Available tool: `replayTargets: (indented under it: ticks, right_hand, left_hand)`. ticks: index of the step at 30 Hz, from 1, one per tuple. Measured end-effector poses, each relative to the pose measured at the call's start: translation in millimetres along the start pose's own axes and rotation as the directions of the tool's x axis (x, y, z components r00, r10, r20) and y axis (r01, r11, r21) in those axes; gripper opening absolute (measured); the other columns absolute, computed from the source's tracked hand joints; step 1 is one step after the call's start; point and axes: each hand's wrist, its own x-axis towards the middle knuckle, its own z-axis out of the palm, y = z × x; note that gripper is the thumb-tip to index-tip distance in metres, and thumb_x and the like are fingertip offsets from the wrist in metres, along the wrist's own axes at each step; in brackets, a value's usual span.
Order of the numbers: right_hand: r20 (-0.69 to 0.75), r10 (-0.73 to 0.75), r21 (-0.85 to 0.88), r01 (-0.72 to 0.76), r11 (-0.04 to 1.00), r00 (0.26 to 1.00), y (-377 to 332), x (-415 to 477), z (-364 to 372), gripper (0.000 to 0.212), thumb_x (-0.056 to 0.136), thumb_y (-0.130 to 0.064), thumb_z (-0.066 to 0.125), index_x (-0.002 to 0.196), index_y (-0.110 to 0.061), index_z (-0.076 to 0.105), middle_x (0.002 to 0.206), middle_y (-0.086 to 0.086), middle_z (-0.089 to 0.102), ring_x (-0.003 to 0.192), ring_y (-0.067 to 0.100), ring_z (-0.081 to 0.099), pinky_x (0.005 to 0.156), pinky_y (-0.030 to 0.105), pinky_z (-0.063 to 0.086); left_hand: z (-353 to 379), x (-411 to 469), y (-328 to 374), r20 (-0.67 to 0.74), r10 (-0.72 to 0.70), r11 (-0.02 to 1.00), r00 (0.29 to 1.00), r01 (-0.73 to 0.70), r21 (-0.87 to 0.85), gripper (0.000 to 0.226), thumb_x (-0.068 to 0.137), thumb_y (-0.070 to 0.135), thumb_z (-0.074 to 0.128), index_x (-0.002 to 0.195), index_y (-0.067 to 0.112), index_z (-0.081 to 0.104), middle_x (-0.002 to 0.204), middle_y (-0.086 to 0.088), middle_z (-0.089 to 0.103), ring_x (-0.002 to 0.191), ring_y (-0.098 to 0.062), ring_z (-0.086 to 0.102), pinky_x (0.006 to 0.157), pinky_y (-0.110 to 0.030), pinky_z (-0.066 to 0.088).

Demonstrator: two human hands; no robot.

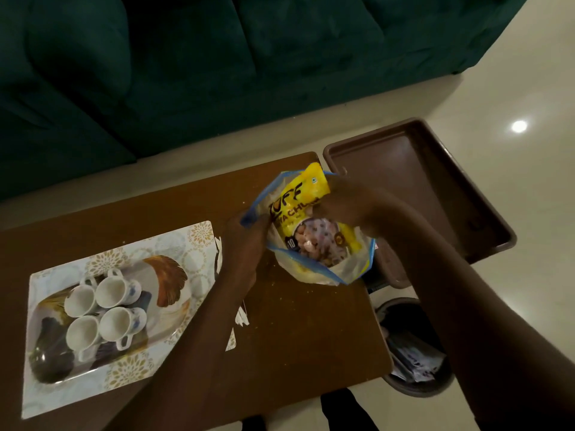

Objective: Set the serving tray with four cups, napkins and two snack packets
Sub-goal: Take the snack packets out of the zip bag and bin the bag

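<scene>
A white serving tray [199, 241] with gold flower patterns lies at the left of the brown table [305, 325]. Several white cups [105, 312] stand on it in a tight group. At the table's right end sits a clear plastic bag [314, 265] with a blue rim. My left hand [249, 231] pinches the bag's left edge. My right hand [345, 203] grips a yellow snack packet [308, 213] that sticks halfway out of the bag. White napkins [241, 318] peek out from under my left forearm, beside the tray.
A dark brown tray [435, 188] overhangs the table's right end. Below it on the pale floor stands a round bin [413, 346] with papers inside. A dark green sofa [217, 57] fills the far side. Crumbs dot the table.
</scene>
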Motion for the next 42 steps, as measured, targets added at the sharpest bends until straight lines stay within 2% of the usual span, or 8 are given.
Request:
replayTargets:
  ticks: [3,7,13,17,22,34,37,42]
  right_hand:
    - [0.039,0.088,0.25,-0.095,0.964,0.995,9.8,-4.9,-10.1,0.031,0.092,-0.002,0.055,0.123,-0.004,0.059,0.12,0.022,0.065,0.106,0.038,0.065,0.092,0.05,0.053]
    - [0.124,0.056,0.461,-0.107,0.881,0.991,20.3,-7.8,-10.5,0.025,0.092,-0.013,0.059,0.117,-0.012,0.063,0.111,0.013,0.072,0.092,0.027,0.073,0.077,0.043,0.06]
    - [0.02,-0.116,0.187,0.11,0.976,0.993,18.9,-13.6,5.3,0.029,0.084,-0.014,0.07,0.112,-0.013,0.067,0.11,0.005,0.073,0.102,0.019,0.069,0.095,0.044,0.054]
    - [-0.045,-0.151,0.283,0.158,0.946,0.987,19.3,-22.8,-20.5,0.022,0.08,-0.007,0.071,0.097,-0.022,0.069,0.085,-0.009,0.077,0.079,0.005,0.073,0.064,0.021,0.059]
    - [-0.088,-0.143,0.264,0.161,0.951,0.986,16.5,-14.1,-34.4,0.027,0.081,-0.008,0.072,0.107,-0.015,0.069,0.099,0.001,0.075,0.09,0.012,0.072,0.076,0.029,0.058]
    - [-0.097,-0.159,0.249,0.178,0.952,0.983,29.7,-10.0,-30.8,0.036,0.086,-0.001,0.064,0.122,-0.001,0.06,0.118,0.018,0.068,0.107,0.028,0.067,0.09,0.037,0.056]
    - [-0.196,-0.182,0.226,0.225,0.948,0.964,30.6,-7.1,-58.6,0.034,0.085,0.004,0.063,0.119,0.004,0.06,0.117,0.021,0.068,0.109,0.032,0.066,0.094,0.042,0.054]
    - [-0.332,-0.147,0.182,0.217,0.959,0.932,53.0,5.1,-115.1,0.021,0.082,-0.003,0.067,0.089,-0.022,0.063,0.079,-0.022,0.071,0.075,-0.006,0.067,0.071,0.026,0.056]
  left_hand:
    - [0.8,-2.7,5.3,0.004,0.046,0.996,0.999,-0.046,-0.071,0.026,0.091,0.011,0.057,0.073,0.027,0.066,0.058,0.014,0.067,0.054,0.001,0.061,0.051,-0.015,0.049]
    - [4.9,-5.8,11.0,-0.037,0.08,0.989,0.996,-0.084,-0.123,0.027,0.09,0.011,0.057,0.069,0.025,0.065,0.056,0.012,0.064,0.053,-0.002,0.058,0.05,-0.02,0.046]
    - [6.3,-8.8,7.1,-0.051,0.06,0.987,0.997,-0.067,-0.145,0.049,0.087,0.003,0.055,0.053,0.035,0.069,0.055,0.01,0.061,0.056,-0.008,0.057,0.055,-0.024,0.045]
    - [1.3,-6.9,8.7,0.016,0.039,0.986,0.999,-0.036,-0.16,0.05,0.086,-0.003,0.054,0.05,0.028,0.07,0.065,0.002,0.067,0.038,-0.005,0.056,0.041,-0.02,0.049]
    - [6.4,-6.7,12.0,0.073,0.059,0.981,0.996,-0.045,-0.188,0.015,0.092,0.007,0.055,0.08,0.01,0.064,0.058,0.0,0.065,0.036,-0.012,0.054,0.041,-0.023,0.048]
    - [17.3,-1.8,18.1,0.027,0.001,0.986,1.0,0.004,-0.164,0.019,0.086,0.035,0.065,0.077,0.019,0.068,0.071,-0.001,0.065,0.066,-0.018,0.06,0.07,-0.038,0.048]
    - [13.2,7.4,16.3,-0.03,-0.007,0.991,1.0,0.003,-0.137,0.023,0.088,0.04,0.062,0.074,0.022,0.065,0.058,0.007,0.06,0.051,-0.006,0.053,0.056,-0.028,0.043]
    - [16.9,13.4,19.1,-0.039,0.065,0.99,0.997,-0.069,-0.124,0.036,0.088,0.04,0.062,0.058,0.022,0.057,0.039,0.009,0.048,0.038,-0.002,0.043,0.049,-0.025,0.036]
